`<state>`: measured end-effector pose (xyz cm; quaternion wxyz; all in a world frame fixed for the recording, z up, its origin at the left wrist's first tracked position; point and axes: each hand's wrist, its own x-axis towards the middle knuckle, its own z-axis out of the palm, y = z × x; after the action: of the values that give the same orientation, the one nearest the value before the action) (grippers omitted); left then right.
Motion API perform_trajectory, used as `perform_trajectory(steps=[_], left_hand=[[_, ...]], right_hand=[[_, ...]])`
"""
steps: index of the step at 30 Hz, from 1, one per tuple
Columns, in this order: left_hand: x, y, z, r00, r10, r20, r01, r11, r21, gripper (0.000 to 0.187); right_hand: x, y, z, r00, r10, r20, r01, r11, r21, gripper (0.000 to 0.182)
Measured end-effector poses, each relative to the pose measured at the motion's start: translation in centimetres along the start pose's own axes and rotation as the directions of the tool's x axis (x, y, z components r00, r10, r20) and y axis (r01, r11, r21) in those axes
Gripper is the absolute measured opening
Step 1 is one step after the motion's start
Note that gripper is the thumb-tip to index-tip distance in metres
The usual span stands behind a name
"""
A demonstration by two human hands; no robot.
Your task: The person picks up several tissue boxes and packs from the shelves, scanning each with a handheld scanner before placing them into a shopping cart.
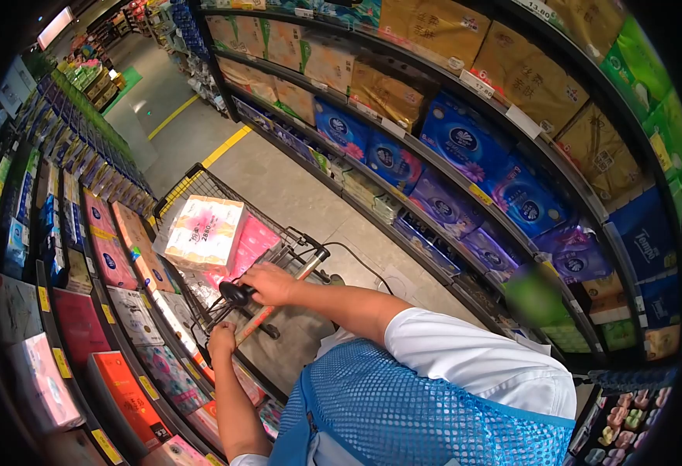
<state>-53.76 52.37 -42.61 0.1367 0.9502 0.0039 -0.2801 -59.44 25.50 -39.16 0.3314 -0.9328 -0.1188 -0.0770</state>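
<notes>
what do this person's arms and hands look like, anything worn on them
The left hand and right hand are bare, without gloves. A loose, short white sleeve covers the right upper arm, beside a blue mesh vest.

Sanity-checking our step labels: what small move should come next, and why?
Probably ease the cart slightly right. Its left side looks close to the left shelf, though contact can't be told, while bare floor shows on its right. The left hand and right hand are both at the handle.
</notes>
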Motion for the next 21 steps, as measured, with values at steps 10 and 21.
perform_trajectory(steps=[10,21], left_hand=[[-6.4,1.9,0.7,0.991,-0.013,-0.131,0.012,1.0,-0.011,0.046],[-10.2,-1.2,3.7,0.985,-0.064,-0.159,0.062,0.998,-0.019,0.042]], right_hand=[[-1.2,-0.3,0.0,0.999,-0.042,0.003,0.042,0.999,-0.025,0.042],[-4.3,-3.0,1.2,0.99,-0.025,0.141,0.03,0.999,-0.03,0.038]])
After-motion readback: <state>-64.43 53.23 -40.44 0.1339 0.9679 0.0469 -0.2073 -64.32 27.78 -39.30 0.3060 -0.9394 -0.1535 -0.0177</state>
